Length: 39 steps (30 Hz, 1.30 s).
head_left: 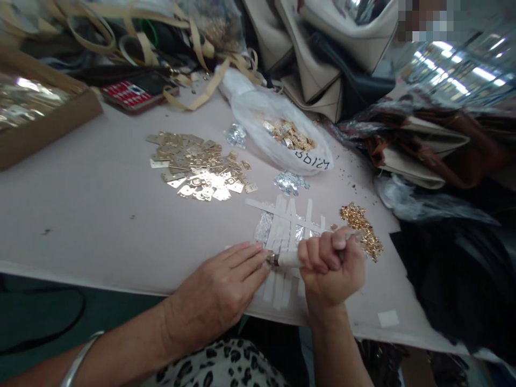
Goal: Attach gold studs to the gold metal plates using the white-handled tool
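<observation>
My left hand (220, 285) lies low over the front of the table, fingers together and thumb hidden beneath. Its fingertips close on something too small to make out, where a glint of metal shows. My right hand (332, 260) is wrapped in a fist round a white-handled tool (289, 259). The tool's dark metal end points left and meets the left fingertips; its very tip is hidden. Under both hands are pale tape strips (278, 228) stuck crosswise over a shiny clear sheet (264, 227). A heap of small gold-coloured fittings (358, 223) lies just beyond my right hand.
Flat gold plates (197, 166) are piled left of centre. Small silver pieces (290, 183) lie near a plastic bag (258, 107) of gold parts. A cardboard box (48, 129) stands left, beside a red-and-black case (137, 91). Bags (314, 59) crowd the back; black fabric (455, 279) lies right.
</observation>
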Available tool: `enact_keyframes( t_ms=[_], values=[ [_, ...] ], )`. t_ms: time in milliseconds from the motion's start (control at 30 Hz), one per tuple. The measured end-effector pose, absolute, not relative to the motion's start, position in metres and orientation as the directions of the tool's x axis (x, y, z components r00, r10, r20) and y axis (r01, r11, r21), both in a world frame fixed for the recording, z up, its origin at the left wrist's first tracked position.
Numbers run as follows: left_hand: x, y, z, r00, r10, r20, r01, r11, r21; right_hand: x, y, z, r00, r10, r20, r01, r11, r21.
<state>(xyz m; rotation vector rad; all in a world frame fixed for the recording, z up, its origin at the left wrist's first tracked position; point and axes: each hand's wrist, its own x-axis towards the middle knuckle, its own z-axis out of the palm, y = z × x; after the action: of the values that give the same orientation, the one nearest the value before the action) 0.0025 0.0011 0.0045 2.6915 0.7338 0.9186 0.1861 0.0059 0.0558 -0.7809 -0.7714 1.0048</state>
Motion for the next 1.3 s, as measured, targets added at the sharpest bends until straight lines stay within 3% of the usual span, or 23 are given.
enact_keyframes(
  t_ms=[200,467,733,967,1167,1300],
  values=[
    [0.003,0.001,0.004,0.679,0.52,0.518,0.411,-0.854,0.319,0.195,0.006,0.045,0.443,0.884,0.149,-0.433,0.356,-0.828],
    [0.005,-0.001,-0.001,0.66,0.531,0.531,0.405,-0.847,0.344,0.17,-0.001,0.06,0.303,0.923,0.236,-0.274,0.321,-0.907],
    [0.002,0.0,0.004,0.632,0.553,0.543,0.381,-0.832,0.403,0.149,-0.012,0.059,0.142,0.903,0.404,0.177,0.379,-0.908],
    [0.003,-0.002,0.003,0.643,0.563,0.519,0.383,-0.823,0.419,0.157,-0.006,0.082,0.294,0.868,0.4,0.043,0.406,-0.913],
    [0.001,0.0,0.007,0.588,0.6,0.542,0.379,-0.796,0.472,0.156,-0.002,0.06,0.23,0.933,0.278,-0.021,0.29,-0.957],
    [0.001,0.013,0.014,0.65,0.563,0.511,0.385,-0.823,0.417,0.171,-0.006,0.066,0.293,0.905,0.308,-0.127,0.356,-0.926]
  ],
)
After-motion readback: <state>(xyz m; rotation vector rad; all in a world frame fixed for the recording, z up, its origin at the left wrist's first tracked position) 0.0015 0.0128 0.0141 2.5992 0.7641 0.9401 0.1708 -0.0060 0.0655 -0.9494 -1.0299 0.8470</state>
